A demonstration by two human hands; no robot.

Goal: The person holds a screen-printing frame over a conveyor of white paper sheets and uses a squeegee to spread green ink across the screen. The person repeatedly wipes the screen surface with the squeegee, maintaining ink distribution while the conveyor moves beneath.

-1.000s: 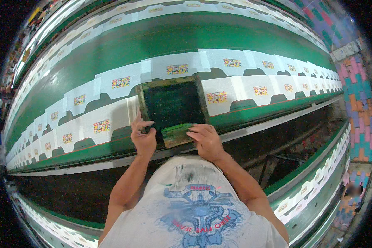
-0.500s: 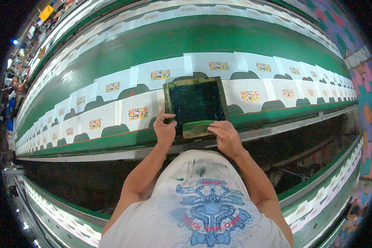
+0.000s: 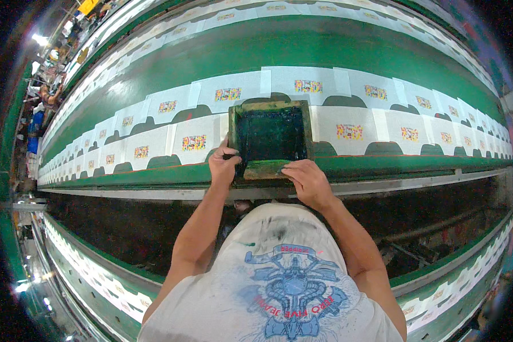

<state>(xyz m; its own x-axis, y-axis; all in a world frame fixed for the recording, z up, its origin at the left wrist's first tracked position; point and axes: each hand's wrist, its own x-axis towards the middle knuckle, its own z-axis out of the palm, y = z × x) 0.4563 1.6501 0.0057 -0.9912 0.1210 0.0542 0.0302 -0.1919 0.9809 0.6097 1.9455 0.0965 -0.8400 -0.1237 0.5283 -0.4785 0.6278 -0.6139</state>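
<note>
- Head view: the person stands at a long green printing table [image 3: 325, 51] lined with rows of white fabric pieces [image 3: 233, 94], each carrying a small multicoloured print.
- A wooden-framed printing screen [image 3: 271, 137], its mesh dark with green ink, lies flat on the near row, covering one piece between an already printed piece [image 3: 194, 142] on its left and another printed piece [image 3: 349, 132] on its right.
- The left hand [image 3: 223, 165] grips the screen's near left corner, fingers curled tight over the frame edge.
- The right hand [image 3: 308, 181] rests on the near rail of the frame, beside what looks like a squeegee [image 3: 268, 169] lying along that edge; whether its fingers close on the squeegee or only press on the frame cannot be told.
- Judged from this, the step in hand is seating the screen on a piece, before or just after an ink pass; which of the two the view does not settle.
- The next move calls for keeping the frame square to the piece below and pressed flat, since any slip would smear the print.
- The screen lies just ahead of both hands, its near edge under them and the mesh beyond the fingertips.
- The table's near metal rail [image 3: 382, 185] runs just below the hands.
</note>
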